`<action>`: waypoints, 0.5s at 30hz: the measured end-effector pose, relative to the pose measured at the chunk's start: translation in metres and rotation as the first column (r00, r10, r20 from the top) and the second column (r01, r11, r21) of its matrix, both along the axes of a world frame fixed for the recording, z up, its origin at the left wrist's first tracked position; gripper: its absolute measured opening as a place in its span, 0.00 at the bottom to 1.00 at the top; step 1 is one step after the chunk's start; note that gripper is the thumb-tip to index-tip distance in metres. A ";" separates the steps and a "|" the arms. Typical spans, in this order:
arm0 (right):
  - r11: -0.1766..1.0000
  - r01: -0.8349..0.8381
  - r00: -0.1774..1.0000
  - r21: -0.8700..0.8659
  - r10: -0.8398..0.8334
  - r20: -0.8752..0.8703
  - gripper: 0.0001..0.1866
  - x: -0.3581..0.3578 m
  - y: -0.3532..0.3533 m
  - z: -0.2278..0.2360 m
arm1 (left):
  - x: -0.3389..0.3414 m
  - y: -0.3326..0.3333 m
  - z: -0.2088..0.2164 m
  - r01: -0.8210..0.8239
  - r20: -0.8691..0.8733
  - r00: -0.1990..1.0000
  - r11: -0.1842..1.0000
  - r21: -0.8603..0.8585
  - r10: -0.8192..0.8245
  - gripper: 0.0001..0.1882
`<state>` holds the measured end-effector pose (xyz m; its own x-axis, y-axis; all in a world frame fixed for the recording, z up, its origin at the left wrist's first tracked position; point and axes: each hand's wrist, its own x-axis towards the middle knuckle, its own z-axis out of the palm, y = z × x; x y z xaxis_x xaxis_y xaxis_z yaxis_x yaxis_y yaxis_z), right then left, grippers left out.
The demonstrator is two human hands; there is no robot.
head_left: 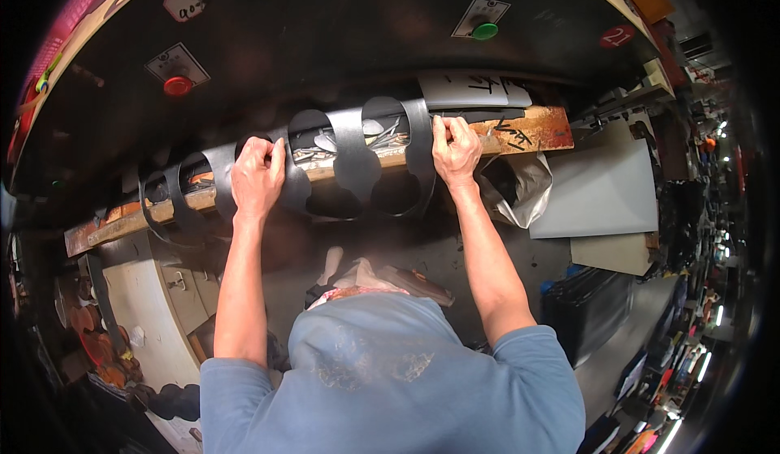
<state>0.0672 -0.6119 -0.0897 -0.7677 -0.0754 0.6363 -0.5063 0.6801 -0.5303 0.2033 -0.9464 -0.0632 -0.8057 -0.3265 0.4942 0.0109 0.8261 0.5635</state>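
Note:
A black, glossy flexible sheet with large rounded cut-outs hangs in front of me between my hands. My left hand is closed in a pinch on the sheet, around the middle of its length. At its right end my right hand grips the edge with fingers folded in. The sheet's left part droops past my left hand over a wooden ledge. Through the cut-outs, several thin offcuts or tools show on the ledge; their exact kind I cannot tell.
Beyond the ledge rises a dark machine panel with a red button and a green button. On the right are a grey-white sheet and an open silvery bag. A pale cabinet stands at left.

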 end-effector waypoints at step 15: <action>1.000 -0.009 0.999 0.023 0.008 0.039 0.09 0.006 0.001 0.005 | 0.004 0.002 0.009 0.044 0.038 0.998 0.998 0.048 -0.045 0.15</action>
